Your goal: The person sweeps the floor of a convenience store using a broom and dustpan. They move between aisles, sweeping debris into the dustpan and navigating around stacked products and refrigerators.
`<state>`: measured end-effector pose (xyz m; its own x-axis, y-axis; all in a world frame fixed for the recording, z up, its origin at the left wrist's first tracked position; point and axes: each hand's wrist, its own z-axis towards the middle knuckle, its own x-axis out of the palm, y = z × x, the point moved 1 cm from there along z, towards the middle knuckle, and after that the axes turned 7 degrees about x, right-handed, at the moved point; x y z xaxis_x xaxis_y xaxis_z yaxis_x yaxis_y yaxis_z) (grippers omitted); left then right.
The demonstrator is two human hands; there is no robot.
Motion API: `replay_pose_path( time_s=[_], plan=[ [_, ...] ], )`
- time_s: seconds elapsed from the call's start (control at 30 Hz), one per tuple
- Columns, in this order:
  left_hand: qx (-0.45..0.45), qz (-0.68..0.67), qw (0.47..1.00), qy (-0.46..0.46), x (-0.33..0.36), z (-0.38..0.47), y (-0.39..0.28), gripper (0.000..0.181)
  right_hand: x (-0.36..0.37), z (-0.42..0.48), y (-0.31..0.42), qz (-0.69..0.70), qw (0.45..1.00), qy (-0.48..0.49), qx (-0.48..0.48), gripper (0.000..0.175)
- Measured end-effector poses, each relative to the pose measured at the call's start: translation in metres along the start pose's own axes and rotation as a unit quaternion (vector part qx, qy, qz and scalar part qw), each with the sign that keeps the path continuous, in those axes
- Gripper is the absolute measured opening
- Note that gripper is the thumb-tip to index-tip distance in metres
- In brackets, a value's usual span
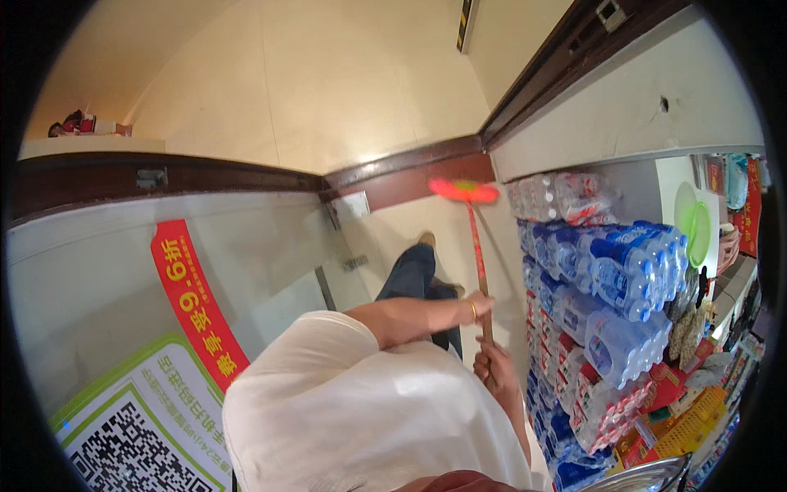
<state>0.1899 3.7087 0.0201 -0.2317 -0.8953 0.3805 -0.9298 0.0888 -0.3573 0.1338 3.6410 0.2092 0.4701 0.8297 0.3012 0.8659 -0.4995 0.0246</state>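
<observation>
Both of my hands are on the handle of a broom that reaches away from me over the beige floor. My left hand, below a yellow wrist bangle, wraps the handle partway along. Closer to my body, my right hand grips near the handle's upper end. The broom head is bright red-orange with a green patch, and it is blurred. It is at the far end of the floor, by a dark red panel at the foot of the wall. My shoes show left of the handle.
Shrink-wrapped packs of bottled water are stacked along the right side. Beyond them are a green plastic basin and a yellow basket. On the left, a glass panel bears a red banner and a printed code sign.
</observation>
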Motion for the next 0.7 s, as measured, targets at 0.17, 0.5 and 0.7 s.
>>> replay_pose_path(
  time_s=[0.17,0.5,0.7],
  plan=[
    [-0.005,-0.066,0.998,0.016,0.008,-0.031,-0.023,0.019,0.016,-0.025,0.004,-0.087,0.994,-0.041,-0.049,0.027],
    [0.004,-0.063,0.998,-0.004,-0.015,-0.009,-0.042,0.014,0.010,-0.002,0.027,-0.086,0.993,-0.002,-0.076,0.026],
    [0.002,-0.073,0.997,-0.003,-0.003,-0.007,-0.052,0.015,-0.002,-0.001,0.034,-0.073,0.995,-0.001,-0.075,0.023]
  ],
)
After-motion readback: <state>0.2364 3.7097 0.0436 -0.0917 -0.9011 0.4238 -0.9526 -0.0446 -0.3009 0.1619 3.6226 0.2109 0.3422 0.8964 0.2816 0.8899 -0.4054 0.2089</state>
